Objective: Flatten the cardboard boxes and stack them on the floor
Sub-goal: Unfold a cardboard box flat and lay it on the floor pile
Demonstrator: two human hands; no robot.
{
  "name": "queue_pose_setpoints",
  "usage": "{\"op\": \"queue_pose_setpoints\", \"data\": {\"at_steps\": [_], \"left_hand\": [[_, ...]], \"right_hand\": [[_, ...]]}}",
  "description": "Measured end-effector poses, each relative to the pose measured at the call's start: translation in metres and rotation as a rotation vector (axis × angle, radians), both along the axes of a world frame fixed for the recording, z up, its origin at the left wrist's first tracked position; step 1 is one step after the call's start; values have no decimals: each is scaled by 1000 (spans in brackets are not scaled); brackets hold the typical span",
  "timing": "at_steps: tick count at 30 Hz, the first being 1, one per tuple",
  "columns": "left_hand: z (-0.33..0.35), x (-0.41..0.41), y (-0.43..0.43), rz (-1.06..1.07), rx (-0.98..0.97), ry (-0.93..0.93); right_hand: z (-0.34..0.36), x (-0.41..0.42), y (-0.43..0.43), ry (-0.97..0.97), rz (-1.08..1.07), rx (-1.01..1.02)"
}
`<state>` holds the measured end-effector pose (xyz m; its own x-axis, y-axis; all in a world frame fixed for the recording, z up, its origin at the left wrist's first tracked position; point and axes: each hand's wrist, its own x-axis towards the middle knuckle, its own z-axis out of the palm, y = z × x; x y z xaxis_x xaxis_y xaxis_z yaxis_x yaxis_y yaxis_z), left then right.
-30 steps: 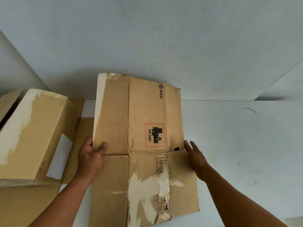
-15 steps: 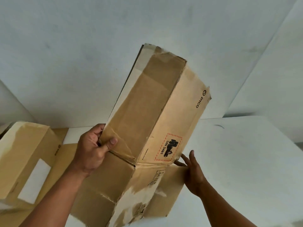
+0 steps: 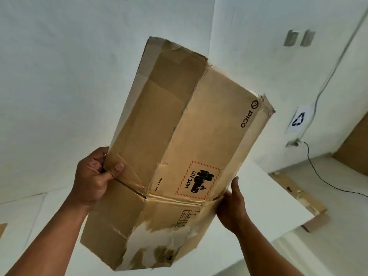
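Cardboard box (image 3: 179, 148): partly collapsed and held up in the air in front of the wall. It is tilted, with its top end leaning up and to the right, and it is clear of the white surface below.
Box panels: a narrower left panel and a wider right panel meet at a long crease. The lower flaps hang below a cross crease.
Box markings: "PICO" is printed near the upper right edge. A red-dashed label reading "UN 3481" sits low on the right panel, with "Made in China" just beside it.
Box damage: the outer paper is torn away in white patches on the lower flaps, and the upper right corner is ragged.
Left hand (image 3: 93, 176): grips the left edge of the box at the cross crease. The thumb presses on the front face and the fingers curl round behind the edge.
Right hand (image 3: 232, 208): holds the lower right edge at the same crease. The thumb points up along the edge; the fingers are hidden behind the cardboard.
White surface (image 3: 268, 196): lies below the box and both forearms and extends to the right.
Flat cardboard (image 3: 300, 196): lies on the floor just beyond the right edge of the white surface, partly hidden by it.
Recycling sign (image 3: 298, 119): a white sheet with a dark symbol, fixed to the right wall.
Black cable (image 3: 318, 172): runs from a wall fitting beneath the sign down across the floor to the right.
Wall plates (image 3: 299, 37): two grey plates high on the right wall, blurred.
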<state>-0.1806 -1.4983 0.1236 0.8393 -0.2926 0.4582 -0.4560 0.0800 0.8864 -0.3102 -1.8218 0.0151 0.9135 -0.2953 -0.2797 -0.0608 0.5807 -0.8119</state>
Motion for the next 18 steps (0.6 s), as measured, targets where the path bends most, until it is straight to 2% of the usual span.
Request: {"op": "queue_pose_setpoints", "data": {"at_steps": [5,10,18], "left_hand": [[-12,-3,-71,-12,-41,95],[-38,7,-145,13,-4,172],[-107,40,-291,28,19,369]], "right_hand": [[1,-33,-62,6,13,-10],[-5,-51,-110,29,-39,-166],[-28,-61,-232,323,-321,-342]]}}
